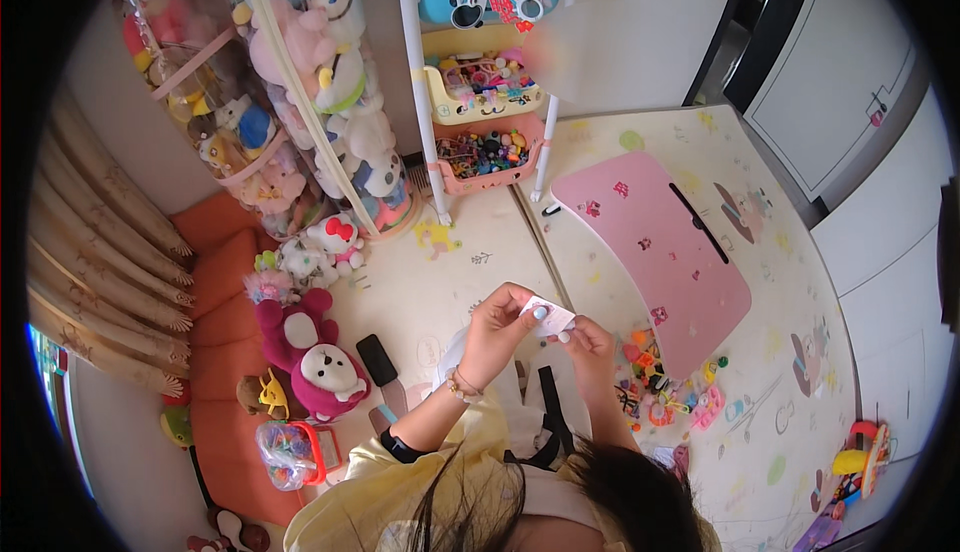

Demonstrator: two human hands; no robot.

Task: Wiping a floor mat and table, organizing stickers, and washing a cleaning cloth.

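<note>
My left hand (501,334) and my right hand (591,342) meet in front of my chest. Between them they pinch a small white card or packet (553,317) with a faint printed pattern. My left thumb presses on its left part, and my right fingertips hold its lower right corner. A beaded bracelet (461,387) circles my left wrist, with a dark band (403,445) further up that forearm. To the right of my right hand, a heap of small colourful toys (660,394) lies on the play mat by a pink low table (660,252).
A black phone (376,360) and a magenta plush bear (330,379) lie to the left, near an orange sofa (225,372) and a red-rimmed tub (319,447). Ahead stand a tiered cart with a pink bin (495,180) and clear columns of plush toys (367,131).
</note>
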